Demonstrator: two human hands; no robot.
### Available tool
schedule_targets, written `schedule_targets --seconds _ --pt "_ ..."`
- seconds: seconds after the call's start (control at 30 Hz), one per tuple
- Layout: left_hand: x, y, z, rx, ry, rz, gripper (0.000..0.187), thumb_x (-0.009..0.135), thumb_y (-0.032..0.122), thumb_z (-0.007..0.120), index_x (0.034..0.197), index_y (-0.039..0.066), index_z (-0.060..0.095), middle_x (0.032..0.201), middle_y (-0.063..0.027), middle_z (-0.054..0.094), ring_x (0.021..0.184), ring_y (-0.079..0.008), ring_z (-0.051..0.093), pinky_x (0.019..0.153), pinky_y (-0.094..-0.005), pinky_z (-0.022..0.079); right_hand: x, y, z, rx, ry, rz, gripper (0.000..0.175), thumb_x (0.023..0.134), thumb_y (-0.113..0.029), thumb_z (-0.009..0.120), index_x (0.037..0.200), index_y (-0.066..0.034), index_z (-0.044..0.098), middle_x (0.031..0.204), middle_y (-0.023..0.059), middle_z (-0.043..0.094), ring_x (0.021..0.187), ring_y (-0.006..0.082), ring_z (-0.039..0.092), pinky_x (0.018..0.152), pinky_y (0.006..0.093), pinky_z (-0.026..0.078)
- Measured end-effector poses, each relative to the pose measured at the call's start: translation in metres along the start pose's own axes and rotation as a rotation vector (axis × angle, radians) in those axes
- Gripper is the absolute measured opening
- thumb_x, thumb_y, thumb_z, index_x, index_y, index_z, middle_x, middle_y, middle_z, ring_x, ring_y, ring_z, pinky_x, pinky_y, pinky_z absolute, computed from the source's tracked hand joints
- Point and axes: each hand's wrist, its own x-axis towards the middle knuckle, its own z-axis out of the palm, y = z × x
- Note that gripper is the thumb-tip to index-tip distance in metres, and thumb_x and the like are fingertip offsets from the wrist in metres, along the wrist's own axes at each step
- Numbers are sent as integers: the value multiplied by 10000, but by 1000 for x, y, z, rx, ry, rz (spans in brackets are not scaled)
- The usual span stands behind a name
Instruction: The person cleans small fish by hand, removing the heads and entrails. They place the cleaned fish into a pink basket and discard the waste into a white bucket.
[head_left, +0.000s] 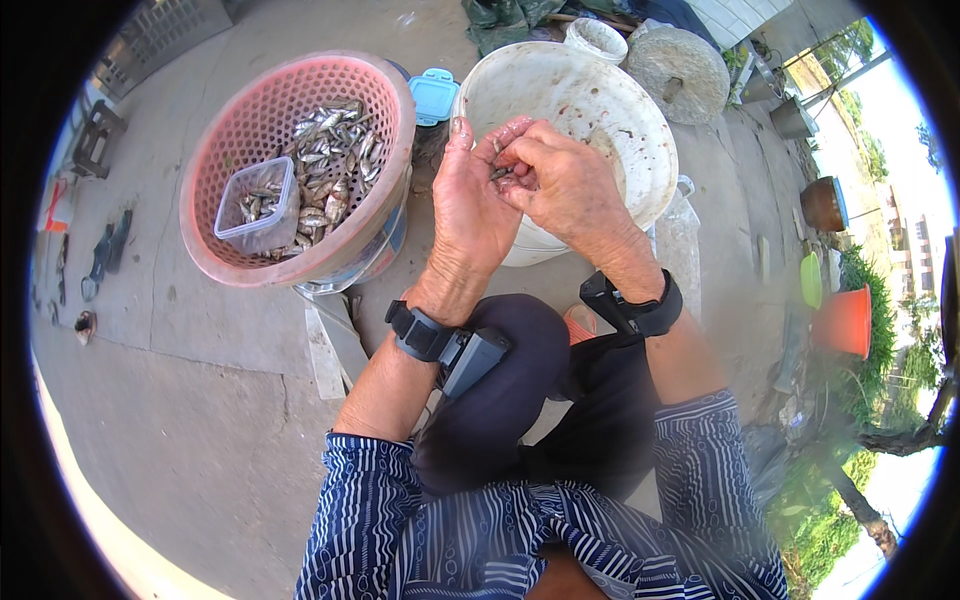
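Observation:
My left hand (474, 202) is palm up with a small fish (501, 174) held in its fingers, near the rim of a stained white bucket (559, 64). Over it bends my right hand (566, 180), its fingertips pinching at the same fish, most of which they hide. Left of my hands a pink perforated plastic basket (196, 202) rests on a bucket. Many small silvery fish (330, 150) lie in the basket, beside a clear plastic container (259, 201) that holds several more. A light blue container lid (433, 97) lies between the basket and the white bucket.
Behind the white bucket are a small white tub (596, 39) and a round stone (679, 75) with a central hole. A transparent plastic bag (677, 240) stands right of the bucket. An orange tub (846, 322) is at the far right, a low stool (96, 140) at the far left.

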Motion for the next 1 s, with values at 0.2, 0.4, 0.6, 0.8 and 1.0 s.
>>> schedule_targets --seconds 0.2,0.4,0.6,0.8,1.0 --pt "-1 -1 1 6 -23 11 649 874 526 358 1134 -62 448 1040 -150 535 916 -195 487 849 -308 395 1 0 4 -62 24 -57 215 636 -110 649 835 -60 585 832 88 581 780 277 579 626 360 487" --pt "1 2 -2 -66 -23 -7 647 879 518 358 1125 -74 437 1050 -182 532 947 -234 512 860 -335 420 2 -5 -3 191 -49 103 190 645 -76 633 819 -22 582 768 83 585 683 224 584 603 316 480" --pt "1 4 -5 -224 -13 13 635 878 489 403 1097 -107 420 1065 -224 508 988 -306 514 913 -383 419 8 16 -36 659 60 262 236 683 -62 612 918 -47 609 886 63 626 682 175 593 640 270 480" --pt "1 5 -4 -267 -13 35 632 879 466 420 1087 -131 411 1074 -250 494 1027 -344 497 968 -416 388 9 52 -39 -281 195 348 229 700 -67 611 928 -82 624 847 67 617 712 220 603 665 327 480" --pt "1 2 -9 -194 -54 2 629 870 485 426 1100 -100 436 1049 -198 516 964 -278 522 870 -354 434 5 19 -20 -113 89 85 160 689 -89 629 846 -66 609 829 56 587 743 265 592 644 381 469"
